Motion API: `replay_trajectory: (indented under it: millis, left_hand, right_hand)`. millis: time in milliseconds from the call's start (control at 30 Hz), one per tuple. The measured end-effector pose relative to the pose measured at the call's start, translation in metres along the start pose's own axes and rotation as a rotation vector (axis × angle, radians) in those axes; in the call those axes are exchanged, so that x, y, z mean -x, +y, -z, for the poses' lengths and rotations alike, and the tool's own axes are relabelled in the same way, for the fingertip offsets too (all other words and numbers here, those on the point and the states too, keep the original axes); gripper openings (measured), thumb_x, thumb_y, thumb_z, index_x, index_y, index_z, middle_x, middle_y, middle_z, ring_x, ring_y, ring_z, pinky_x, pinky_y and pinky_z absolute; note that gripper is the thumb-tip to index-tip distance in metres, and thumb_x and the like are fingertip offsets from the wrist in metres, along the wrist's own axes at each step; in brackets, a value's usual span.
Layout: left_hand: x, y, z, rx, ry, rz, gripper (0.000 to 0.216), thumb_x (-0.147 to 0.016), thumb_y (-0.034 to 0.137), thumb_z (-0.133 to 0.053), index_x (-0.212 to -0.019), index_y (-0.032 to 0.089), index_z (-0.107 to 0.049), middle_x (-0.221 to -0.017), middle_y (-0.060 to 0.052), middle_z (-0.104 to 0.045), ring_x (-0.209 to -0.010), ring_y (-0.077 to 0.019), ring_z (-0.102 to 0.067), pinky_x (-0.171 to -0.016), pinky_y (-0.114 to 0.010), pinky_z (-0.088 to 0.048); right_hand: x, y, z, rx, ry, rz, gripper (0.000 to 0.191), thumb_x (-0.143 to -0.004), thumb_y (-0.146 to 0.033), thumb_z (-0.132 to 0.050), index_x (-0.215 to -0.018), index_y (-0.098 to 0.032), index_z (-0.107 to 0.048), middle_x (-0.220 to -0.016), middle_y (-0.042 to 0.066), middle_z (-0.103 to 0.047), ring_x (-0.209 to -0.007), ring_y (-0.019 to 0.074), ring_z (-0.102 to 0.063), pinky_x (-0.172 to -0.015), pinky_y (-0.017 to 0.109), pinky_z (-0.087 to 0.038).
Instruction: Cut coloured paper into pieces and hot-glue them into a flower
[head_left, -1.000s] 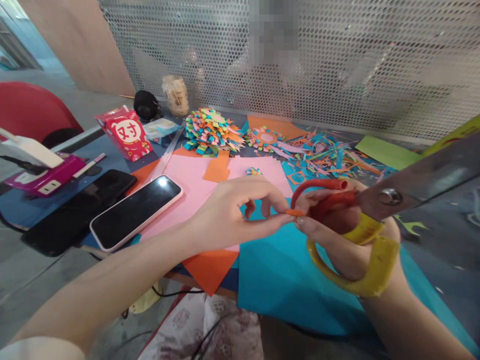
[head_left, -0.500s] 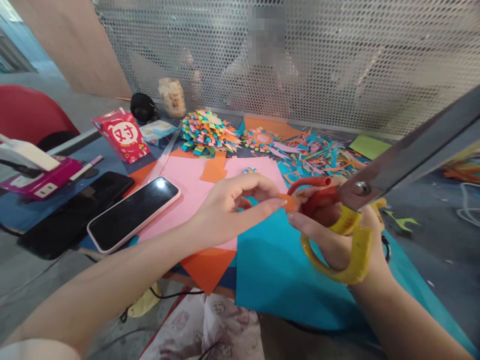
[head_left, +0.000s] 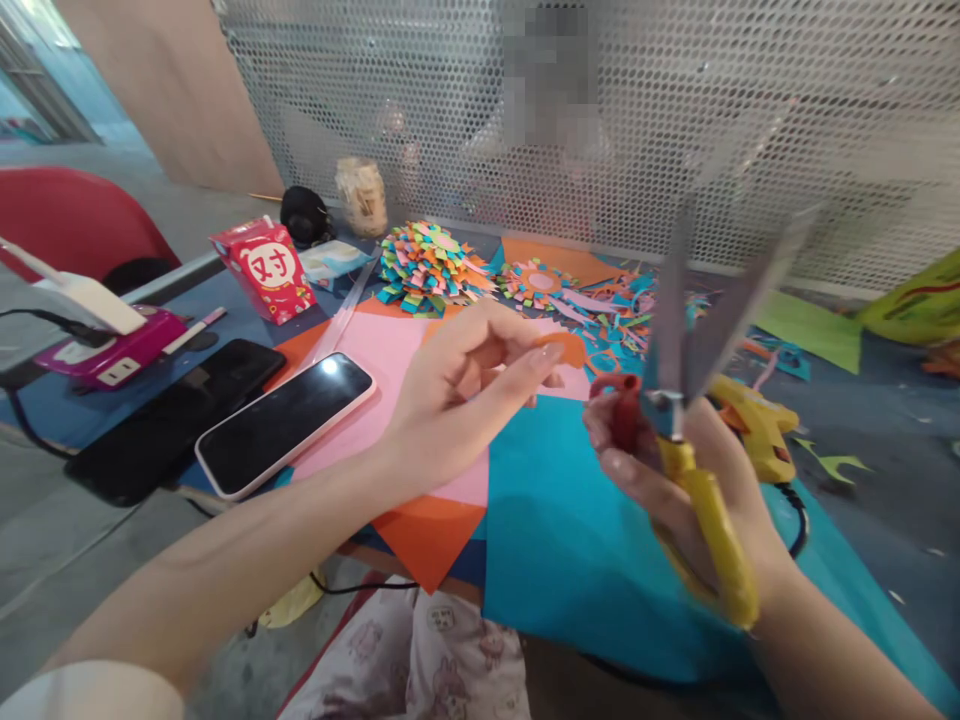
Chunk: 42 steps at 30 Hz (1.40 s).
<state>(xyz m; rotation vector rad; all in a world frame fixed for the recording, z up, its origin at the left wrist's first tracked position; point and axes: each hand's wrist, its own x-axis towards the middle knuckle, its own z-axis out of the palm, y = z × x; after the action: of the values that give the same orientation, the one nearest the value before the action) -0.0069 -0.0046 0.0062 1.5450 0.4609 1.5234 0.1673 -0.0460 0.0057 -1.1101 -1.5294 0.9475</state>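
Note:
My right hand (head_left: 679,490) grips a pair of scissors (head_left: 686,400) with one red and one yellow handle. Its blurred blades point up and away and stand apart. My left hand (head_left: 465,385) hovers just left of the scissors, thumb and forefinger pinching a small orange paper piece (head_left: 568,350). Both hands are above a teal paper sheet (head_left: 570,540) that overlaps pink paper (head_left: 382,350) and orange paper (head_left: 424,530).
A phone (head_left: 285,422) with a pale case lies screen-up at the left, beside a dark case (head_left: 169,420). A red carton (head_left: 266,270), layered paper flowers (head_left: 431,265), paper scraps (head_left: 615,300) and a yellow glue gun (head_left: 757,430) lie around. Perforated metal mesh (head_left: 750,120) backs the table.
The hands have parted. My left hand drew the orange piece up and left. My right hand swung the scissors from pointing right to pointing up, the blades now apart.

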Motion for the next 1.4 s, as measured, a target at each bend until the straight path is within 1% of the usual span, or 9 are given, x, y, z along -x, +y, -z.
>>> replay_trajectory:
  millis: [200,333,600,767,833,933,1033,1200,1400]
  left_hand:
    - [0.001,-0.001,0.001,0.025,0.057,-0.093,0.01,-0.09,0.028,-0.063,-0.083,0.023,-0.058,-0.074,0.004,-0.064,-0.058,-0.0075,-0.061,-0.048,-0.02,-0.048]
    - [0.002,0.0,-0.001,0.023,0.059,-0.06,0.011,-0.09,0.029,-0.063,-0.083,0.023,-0.058,-0.072,0.004,-0.062,-0.062,-0.0086,-0.063,-0.047,-0.019,-0.046]
    - [0.004,0.001,-0.002,-0.046,0.067,-0.056,0.012,-0.091,0.032,-0.061,-0.085,0.024,-0.056,-0.073,0.004,-0.059,-0.059,-0.0078,-0.058,-0.047,-0.02,-0.043]
    - [0.003,0.002,-0.003,-0.025,0.086,-0.044,0.009,-0.09,0.021,-0.06,-0.084,0.023,-0.055,-0.07,0.005,-0.056,-0.057,-0.0059,-0.055,-0.047,-0.019,-0.041]
    - [0.003,0.002,-0.003,-0.037,0.08,-0.041,0.01,-0.091,0.022,-0.06,-0.082,0.023,-0.054,-0.071,0.005,-0.057,-0.058,-0.0065,-0.056,-0.048,-0.02,-0.041]
    - [0.003,0.003,-0.003,-0.068,0.057,-0.047,0.013,-0.091,0.025,-0.06,-0.08,0.023,-0.054,-0.073,0.004,-0.057,-0.059,-0.0076,-0.058,-0.047,-0.021,-0.042]
    - [0.003,0.002,-0.003,-0.1,0.05,-0.046,0.013,-0.09,0.022,-0.061,-0.079,0.022,-0.053,-0.07,0.003,-0.058,-0.059,-0.0083,-0.058,-0.044,-0.021,-0.041]
    - [0.003,-0.001,-0.003,-0.122,0.067,-0.077,0.012,-0.088,0.021,-0.062,-0.079,0.022,-0.054,-0.069,0.003,-0.06,-0.058,-0.0095,-0.058,-0.045,-0.021,-0.043]
    - [0.001,-0.001,-0.003,-0.087,0.039,-0.081,0.011,-0.089,0.017,-0.058,-0.079,0.021,-0.054,-0.071,0.002,-0.06,-0.058,-0.0087,-0.058,-0.046,-0.02,-0.044]
  right_hand:
    - [0.007,0.014,0.002,0.066,-0.163,-0.204,0.031,-0.078,-0.047,-0.074,-0.085,-0.026,-0.052,-0.073,-0.003,-0.052,-0.065,0.0142,-0.048,-0.057,0.025,-0.044]
    - [0.008,0.014,0.002,0.035,-0.189,-0.178,0.031,-0.076,-0.046,-0.076,-0.083,-0.027,-0.053,-0.074,-0.002,-0.055,-0.067,0.0155,-0.05,-0.058,0.026,-0.045]
    - [0.009,0.014,0.002,0.078,-0.178,-0.21,0.032,-0.072,-0.045,-0.078,-0.084,-0.027,-0.054,-0.074,-0.001,-0.054,-0.065,0.0167,-0.049,-0.053,0.027,-0.043]
    - [0.008,0.013,0.001,0.039,-0.187,-0.21,0.029,-0.079,-0.05,-0.071,-0.081,-0.027,-0.052,-0.072,-0.001,-0.052,-0.063,0.0162,-0.047,-0.055,0.027,-0.044]
    - [0.008,0.011,0.0,0.029,-0.199,-0.226,0.03,-0.076,-0.048,-0.074,-0.08,-0.027,-0.052,-0.072,-0.001,-0.052,-0.063,0.0163,-0.047,-0.054,0.027,-0.044]
    - [0.009,0.009,-0.002,0.017,-0.147,-0.244,0.034,-0.069,-0.045,-0.08,-0.078,-0.027,-0.053,-0.071,-0.001,-0.052,-0.061,0.0161,-0.047,-0.054,0.027,-0.044]
    - [0.01,0.007,-0.003,0.002,-0.104,-0.223,0.032,-0.072,-0.049,-0.078,-0.077,-0.028,-0.054,-0.07,-0.001,-0.054,-0.061,0.0157,-0.048,-0.056,0.025,-0.046]
    - [0.009,0.01,-0.001,-0.065,-0.16,-0.182,0.031,-0.077,-0.05,-0.074,-0.077,-0.028,-0.052,-0.071,-0.002,-0.053,-0.061,0.0146,-0.047,-0.055,0.022,-0.048]
    - [0.009,0.01,-0.002,-0.078,-0.199,-0.181,0.038,-0.073,-0.053,-0.077,-0.077,-0.027,-0.049,-0.071,-0.003,-0.049,-0.062,0.0133,-0.044,-0.054,0.02,-0.045]
